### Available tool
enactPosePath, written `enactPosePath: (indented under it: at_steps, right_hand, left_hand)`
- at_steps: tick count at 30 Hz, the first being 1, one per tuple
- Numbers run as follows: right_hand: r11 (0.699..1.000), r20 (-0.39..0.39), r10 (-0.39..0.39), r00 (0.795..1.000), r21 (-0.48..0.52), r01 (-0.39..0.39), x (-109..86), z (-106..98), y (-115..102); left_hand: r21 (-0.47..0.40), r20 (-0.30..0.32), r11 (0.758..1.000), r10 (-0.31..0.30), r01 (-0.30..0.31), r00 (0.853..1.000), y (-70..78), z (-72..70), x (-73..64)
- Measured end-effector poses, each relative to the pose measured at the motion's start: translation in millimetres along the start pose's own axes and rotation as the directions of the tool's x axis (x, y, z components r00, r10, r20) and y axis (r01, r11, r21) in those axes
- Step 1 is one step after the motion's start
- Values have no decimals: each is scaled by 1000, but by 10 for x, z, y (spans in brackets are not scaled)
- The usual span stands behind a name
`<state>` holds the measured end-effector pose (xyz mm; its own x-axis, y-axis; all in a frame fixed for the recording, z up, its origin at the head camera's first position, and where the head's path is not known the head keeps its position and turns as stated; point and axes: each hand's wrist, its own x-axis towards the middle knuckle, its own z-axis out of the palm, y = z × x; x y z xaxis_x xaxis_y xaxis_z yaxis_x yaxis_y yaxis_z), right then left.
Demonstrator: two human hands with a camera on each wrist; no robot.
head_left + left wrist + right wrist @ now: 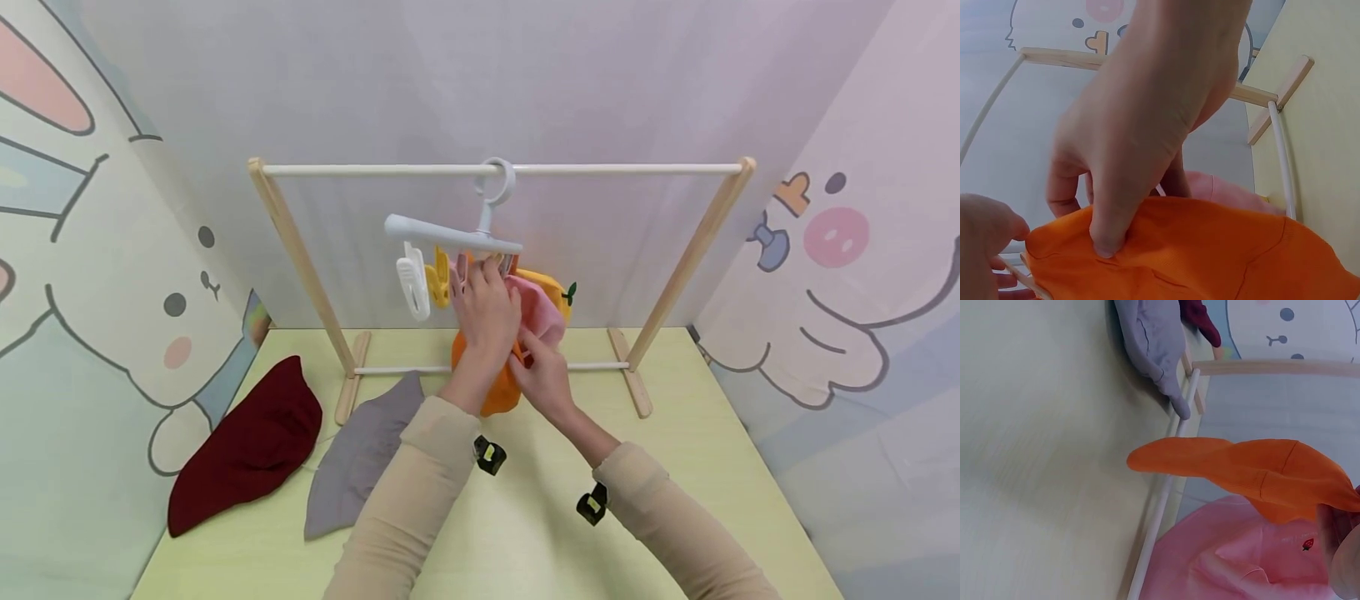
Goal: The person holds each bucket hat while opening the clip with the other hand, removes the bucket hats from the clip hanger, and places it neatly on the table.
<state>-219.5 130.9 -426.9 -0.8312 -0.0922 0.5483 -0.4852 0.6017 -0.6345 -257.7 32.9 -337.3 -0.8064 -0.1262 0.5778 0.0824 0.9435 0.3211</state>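
A pale hanger (pixel 450 235) with colored clips hangs by its ring from the white rod. My left hand (pixel 486 307) is up among the clips, its fingers around one that is mostly hidden. Below it my right hand (pixel 546 377) pinches the orange bucket hat (pixel 501 392), thumb on the near side in the left wrist view. The orange hat's upper edge (pixel 1054 234) meets my left thumb. Behind it are a pink hat (pixel 542 310), with a small strawberry mark in the right wrist view, and a yellow hat (pixel 551 287) with a green leaf.
A white clip (pixel 413 282) and a yellow clip (pixel 438 279) hang left of my hands. On the table lie a dark red hat (pixel 251 446) and a grey hat (pixel 363 462). The wooden rack's posts (pixel 300 262) stand either side, joined by a low crossbar (pixel 401 369).
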Motion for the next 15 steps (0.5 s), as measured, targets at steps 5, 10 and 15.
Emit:
enactPosePath:
  at_steps: [5, 10, 15]
  right_hand:
    - [1000, 0, -11, 1000, 16, 11, -10, 7, -18]
    - [1000, 1, -18, 1000, 23, 18, -34, 26, -25]
    - [999, -7, -34, 999, 22, 35, -42, 47, -21]
  left_hand:
    - [37, 6, 999, 5, -5, 1000, 4, 22, 45]
    - [2, 38, 1000, -25, 25, 999, 17, 31, 85]
    - [-24, 39, 999, -47, 48, 998, 16, 42, 118]
